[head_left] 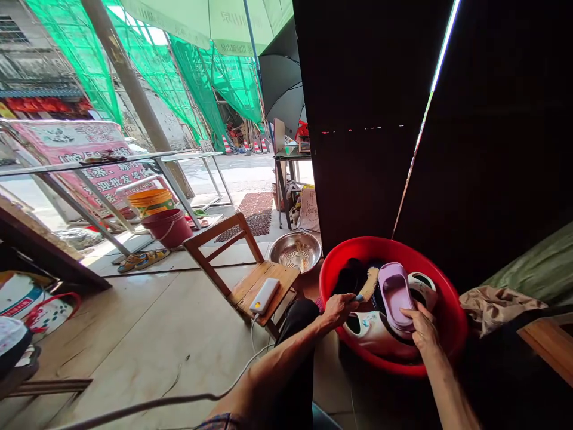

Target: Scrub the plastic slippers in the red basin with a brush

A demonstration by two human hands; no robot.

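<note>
My left hand (341,312) is wrapped round the handle of a scrub brush (369,285) with pale bristles, which point up beside a slipper. In my right hand (423,326) is that lilac slipper (396,294), gripped at its near end and tilted upward. Both hands are over a large red basin (329,263). White shoes with holes (373,331) lie in the basin under the slipper, and another white shoe (423,285) shows behind it. Dark items (351,276) fill the shadowed left part of the basin; their kind cannot be made out.
A wooden chair (244,286) stands to the left, bearing a white power bank (265,295) with a cable (201,396). Behind it is a metal bowl (286,246). A dark panel (367,179) rises behind the basin. Buckets (165,228) and sandals (143,260) sit farther left.
</note>
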